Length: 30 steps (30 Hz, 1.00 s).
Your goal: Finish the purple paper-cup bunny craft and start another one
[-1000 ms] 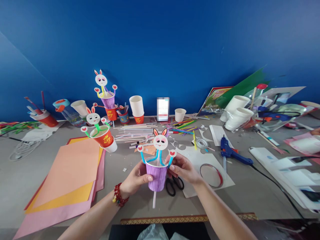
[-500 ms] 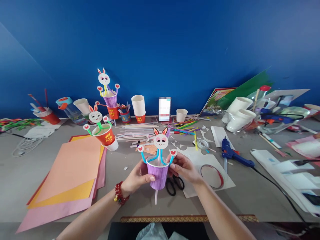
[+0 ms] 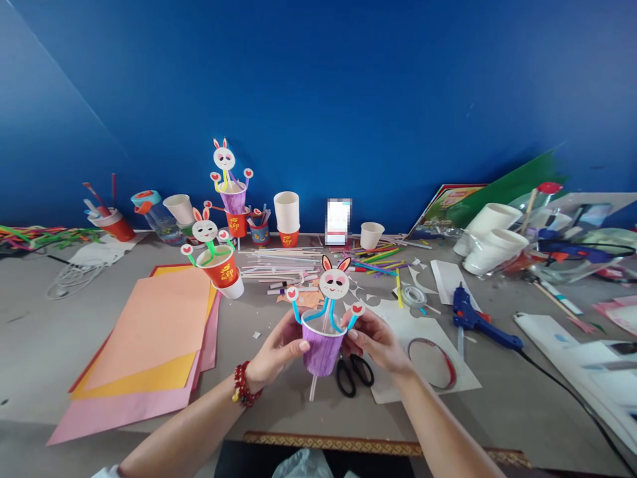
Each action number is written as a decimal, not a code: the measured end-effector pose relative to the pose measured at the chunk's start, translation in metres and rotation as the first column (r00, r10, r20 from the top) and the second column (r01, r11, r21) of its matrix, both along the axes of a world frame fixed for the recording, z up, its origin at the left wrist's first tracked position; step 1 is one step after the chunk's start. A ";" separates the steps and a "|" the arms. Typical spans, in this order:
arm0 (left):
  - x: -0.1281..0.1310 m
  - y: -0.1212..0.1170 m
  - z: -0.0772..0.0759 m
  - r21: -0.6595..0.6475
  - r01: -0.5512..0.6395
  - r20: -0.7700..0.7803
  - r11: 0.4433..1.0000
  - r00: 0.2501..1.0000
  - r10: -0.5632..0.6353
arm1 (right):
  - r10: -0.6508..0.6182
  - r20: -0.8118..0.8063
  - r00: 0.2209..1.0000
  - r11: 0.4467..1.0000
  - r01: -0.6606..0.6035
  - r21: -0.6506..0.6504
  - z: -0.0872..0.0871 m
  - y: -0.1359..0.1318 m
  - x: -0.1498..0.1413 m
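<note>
My left hand (image 3: 283, 344) is closed around the left side of a purple paper cup (image 3: 321, 352), its thumb lying on the front wall. On the cup's right side, my right hand (image 3: 372, 337) is closed with its fingertips at the rim, close to a bent blue straw arm (image 3: 351, 323); its exact contact is partly hidden. A white paper rabbit head (image 3: 334, 284) with pink-lined ears stands above the cup on blue straws. Round paper paws with red hearts top the two side straws. Below the cup's base, a pale straw (image 3: 313, 388) sticks out.
Black-handled scissors (image 3: 354, 376) lie just beyond the cup. Left are coloured paper sheets (image 3: 149, 332) and a red-cup rabbit (image 3: 217, 265). A tape roll (image 3: 432, 362), a blue glue gun (image 3: 480, 322) and a white power strip (image 3: 562, 362) lie right. Loose straws (image 3: 283, 260) cover the back.
The whole scene has shifted rightward in view as the camera turned slightly left. Both hands keep their places on the cup, which tilts a little more.
</note>
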<state>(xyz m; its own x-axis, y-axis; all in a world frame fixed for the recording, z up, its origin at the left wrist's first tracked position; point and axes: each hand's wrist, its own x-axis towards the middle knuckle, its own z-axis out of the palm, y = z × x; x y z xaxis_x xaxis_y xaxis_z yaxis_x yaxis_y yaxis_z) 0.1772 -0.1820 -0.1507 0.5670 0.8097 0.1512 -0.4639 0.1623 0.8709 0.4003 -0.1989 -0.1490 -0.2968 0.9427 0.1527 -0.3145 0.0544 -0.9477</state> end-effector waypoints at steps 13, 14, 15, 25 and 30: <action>-0.011 0.008 0.007 0.092 -0.050 -0.040 0.994 0.998 0.053 | -0.014 -0.073 0.997 1.000 0.013 -0.019 -0.003 0.000 0.000; -0.012 0.008 0.007 0.115 -0.036 -0.047 0.993 0.998 0.041 | -0.014 -0.083 0.996 1.000 0.012 -0.024 -0.003 0.000 0.000; -0.013 0.009 0.008 0.145 -0.024 -0.058 0.989 0.998 0.033 | -0.014 -0.096 0.995 0.999 0.011 -0.031 -0.002 0.000 0.000; -0.017 0.016 0.010 0.433 0.054 -0.144 0.900 0.990 0.010 | -0.034 -0.192 0.981 0.985 0.000 -0.174 -0.002 0.001 -0.001; -0.016 0.014 0.012 0.455 -0.029 -0.144 0.890 0.984 0.106 | -0.040 -0.189 0.981 0.987 0.009 -0.162 -0.004 0.002 -0.002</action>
